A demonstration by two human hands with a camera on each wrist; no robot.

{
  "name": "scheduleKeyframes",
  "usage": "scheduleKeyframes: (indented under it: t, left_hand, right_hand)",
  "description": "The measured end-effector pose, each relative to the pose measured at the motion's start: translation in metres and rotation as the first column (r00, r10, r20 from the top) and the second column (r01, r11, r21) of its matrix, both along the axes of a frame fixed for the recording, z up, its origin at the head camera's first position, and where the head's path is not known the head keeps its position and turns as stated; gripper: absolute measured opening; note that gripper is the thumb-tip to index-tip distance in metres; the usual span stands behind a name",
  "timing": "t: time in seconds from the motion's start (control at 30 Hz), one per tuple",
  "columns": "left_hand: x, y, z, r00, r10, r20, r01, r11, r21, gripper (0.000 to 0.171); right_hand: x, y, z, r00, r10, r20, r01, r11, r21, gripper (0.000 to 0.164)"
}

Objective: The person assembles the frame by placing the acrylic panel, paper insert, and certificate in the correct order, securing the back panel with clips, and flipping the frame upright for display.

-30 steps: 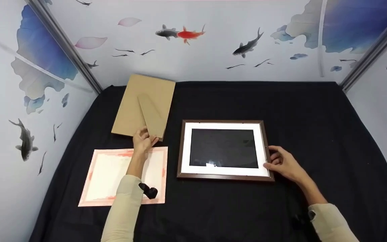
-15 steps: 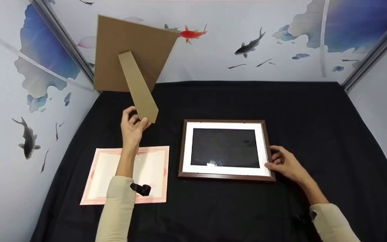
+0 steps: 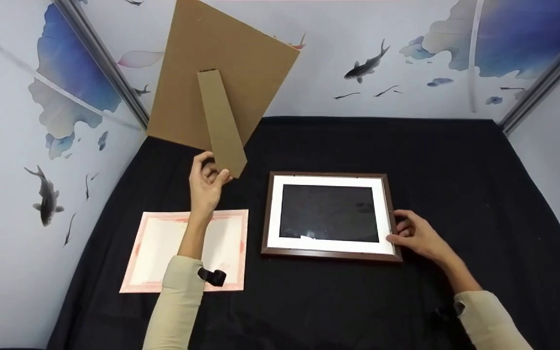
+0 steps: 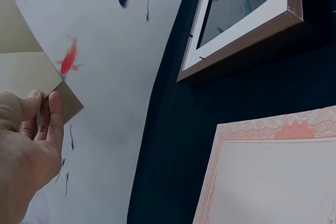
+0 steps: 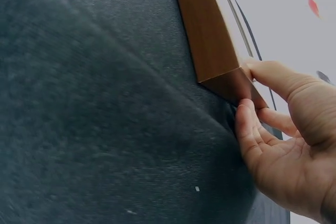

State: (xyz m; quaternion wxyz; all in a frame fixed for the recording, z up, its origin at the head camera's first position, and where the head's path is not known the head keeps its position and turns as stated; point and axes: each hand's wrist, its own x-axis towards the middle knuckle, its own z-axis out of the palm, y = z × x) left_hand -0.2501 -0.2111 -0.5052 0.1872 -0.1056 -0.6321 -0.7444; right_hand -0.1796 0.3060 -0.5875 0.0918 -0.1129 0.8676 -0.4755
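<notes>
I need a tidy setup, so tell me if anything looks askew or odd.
The backing board is off the table, dangling tilted from its stand strip, which the left hand pinches. The frame lies without a back under the right hand. The certificate lies flat, slightly skewed.

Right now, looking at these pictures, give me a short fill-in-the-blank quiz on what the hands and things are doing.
1. The left hand pinches the backing board by its ____.
2. The right hand touches the frame at its ____ edge.
3. The certificate lies flat under the left ____.

Missing words: stand; right; arm.
</notes>
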Motion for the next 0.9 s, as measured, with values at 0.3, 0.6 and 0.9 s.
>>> scheduleKeyframes:
  t: [0.3, 0.6, 0.9]
  left_hand:
    - [0.005, 0.01, -0.007, 0.999, -0.036, 0.005, 0.036, 0.999, -0.039, 0.046]
    - [0.013, 0.006, -0.017, 0.998, -0.028, 0.056, 0.033, 0.994, -0.1, 0.048]
    - [0.027, 0.003, -0.003, 0.995, -0.031, 0.1, 0.053, 0.974, -0.22, 0.045]
  right_hand:
    - [-0.004, 0.002, 0.002, 1.0, 0.013, 0.005, -0.013, 0.999, 0.037, 0.072]
    - [-0.014, 0.012, 0.009, 0.997, 0.081, 0.019, -0.081, 0.997, 0.002, 0.068]
    - [-0.028, 0.037, 0.028, 0.998, 0.05, 0.042, -0.041, 0.981, -0.19, 0.051]
